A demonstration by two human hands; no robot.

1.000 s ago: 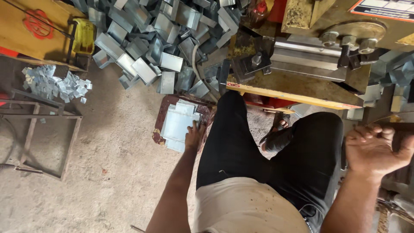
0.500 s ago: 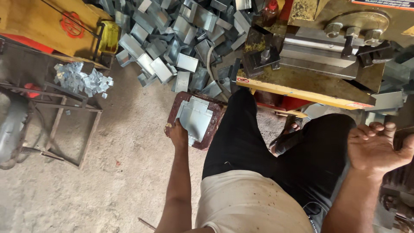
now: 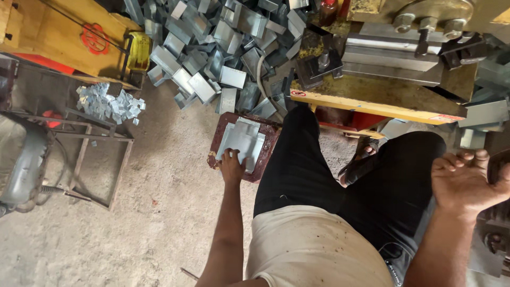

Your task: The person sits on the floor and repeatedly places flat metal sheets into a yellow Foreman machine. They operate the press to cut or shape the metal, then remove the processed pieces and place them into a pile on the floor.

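Observation:
My left hand point(image 3: 232, 165) reaches down beside my left leg onto a stack of flat grey sheet-metal blanks point(image 3: 243, 139). The blanks lie in a dark red tray point(image 3: 215, 144) on the floor, and my fingers rest on the stack's near edge. Whether they grip a blank is hidden by the hand. My right hand point(image 3: 463, 180) is raised at the right, fingers curled loosely around a dark lever or handle at the frame's edge. In front of my knees stands a yellow press machine point(image 3: 382, 95) with a grey steel die.
A big heap of bent grey metal channel pieces point(image 3: 212, 48) lies behind the tray. A small pile of metal offcuts point(image 3: 109, 103) sits to the left by a rusty steel frame point(image 3: 90, 159). A yellow and red machine point(image 3: 64, 37) fills the top left.
The view has shifted, so the tray and floor appear further right. My left hand stays on the blanks in the tray. My right hand has stayed raised at the right.

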